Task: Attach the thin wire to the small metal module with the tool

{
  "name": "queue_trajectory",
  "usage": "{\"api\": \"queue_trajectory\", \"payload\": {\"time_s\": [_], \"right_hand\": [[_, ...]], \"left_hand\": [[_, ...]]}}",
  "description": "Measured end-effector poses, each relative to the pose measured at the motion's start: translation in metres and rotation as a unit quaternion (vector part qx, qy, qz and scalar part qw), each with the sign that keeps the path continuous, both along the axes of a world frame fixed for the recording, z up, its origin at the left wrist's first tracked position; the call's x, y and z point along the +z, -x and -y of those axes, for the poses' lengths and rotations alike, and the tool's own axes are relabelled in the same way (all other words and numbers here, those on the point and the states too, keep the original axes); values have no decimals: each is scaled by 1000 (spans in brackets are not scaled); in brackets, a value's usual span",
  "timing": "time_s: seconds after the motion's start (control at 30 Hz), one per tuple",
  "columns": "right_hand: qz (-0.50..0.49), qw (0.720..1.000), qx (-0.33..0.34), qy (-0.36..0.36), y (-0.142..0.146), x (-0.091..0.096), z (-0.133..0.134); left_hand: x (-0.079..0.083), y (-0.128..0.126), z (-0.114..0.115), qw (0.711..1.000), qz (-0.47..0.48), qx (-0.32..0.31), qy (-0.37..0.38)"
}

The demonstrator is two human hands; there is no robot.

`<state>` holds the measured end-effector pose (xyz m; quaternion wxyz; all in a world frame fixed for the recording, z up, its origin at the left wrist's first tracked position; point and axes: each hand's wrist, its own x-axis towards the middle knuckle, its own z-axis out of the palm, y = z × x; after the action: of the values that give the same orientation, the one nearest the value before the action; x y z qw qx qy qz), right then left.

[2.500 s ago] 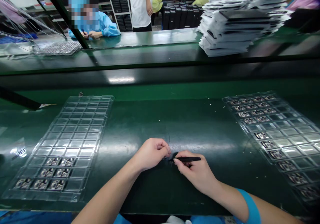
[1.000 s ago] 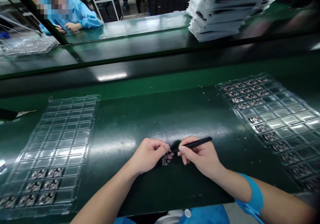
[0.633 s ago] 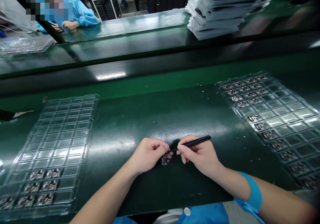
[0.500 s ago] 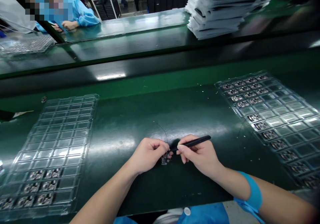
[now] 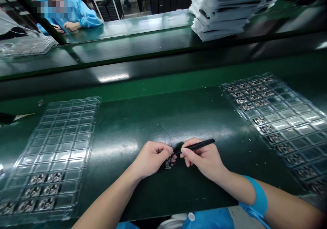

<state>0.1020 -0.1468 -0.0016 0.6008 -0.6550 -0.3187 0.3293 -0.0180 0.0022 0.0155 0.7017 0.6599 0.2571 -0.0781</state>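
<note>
A small circuit board (image 5: 168,163) sits low in the middle of the frame, just under the left hand (image 5: 152,158). A very thin wire (image 5: 165,135) curves up beside it, and it seems to come from the board. The left hand is curled almost shut, and it seems to pinch the board, though the fingers hide part of it. The right hand (image 5: 203,158) is closed in a pen grip on a thin black tool (image 5: 198,144), maybe tweezers, with the tip right by the board.

The board looks very light and stiff, but it may break easily. It is best held by its edges, away from the tiny parts on top. The wire looks soft and weak, so a small tug could bend it or snag it.

Under the hands is a shiny green tabletop (image 5: 163,195). A blue band (image 5: 259,198) circles the right arm. To the left lies a clear plastic tray (image 5: 74,99), with boards (image 5: 44,188) in its near rows. To the right lies another clear tray (image 5: 245,79), with boards (image 5: 255,96) in its far rows. Farther off, at the upper right, stands a tall stack of flat packs (image 5: 219,18). At the upper left, a co-worker (image 5: 81,19) in a blue gown leans on a table.
</note>
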Motion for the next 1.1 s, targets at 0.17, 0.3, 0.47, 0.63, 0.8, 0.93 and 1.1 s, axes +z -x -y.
{"api": "queue_trajectory", "payload": {"time_s": [0.17,0.3,0.47,0.63,0.8,0.93,1.1], "right_hand": [[20,1000,-4,9,2,-1,1],[121,992,-15,10,4,-2,5],[221,975,-21,-21,6,0,7],[186,983,-12,-9,6,-2,7],[160,987,-14,-4,5,-5,7],[153,988,-12,-4,5,-5,8],[174,984,-23,-10,6,-5,8]], "left_hand": [[-2,0,0,1000,2,1,0],[-5,0,0,1000,7,4,5],[-4,0,1,1000,4,13,1],[-1,-1,1,1000,4,14,3],[-2,-1,1,1000,10,19,13],[-4,0,1,1000,11,19,19],[-3,-1,1,999,15,24,23]]}}
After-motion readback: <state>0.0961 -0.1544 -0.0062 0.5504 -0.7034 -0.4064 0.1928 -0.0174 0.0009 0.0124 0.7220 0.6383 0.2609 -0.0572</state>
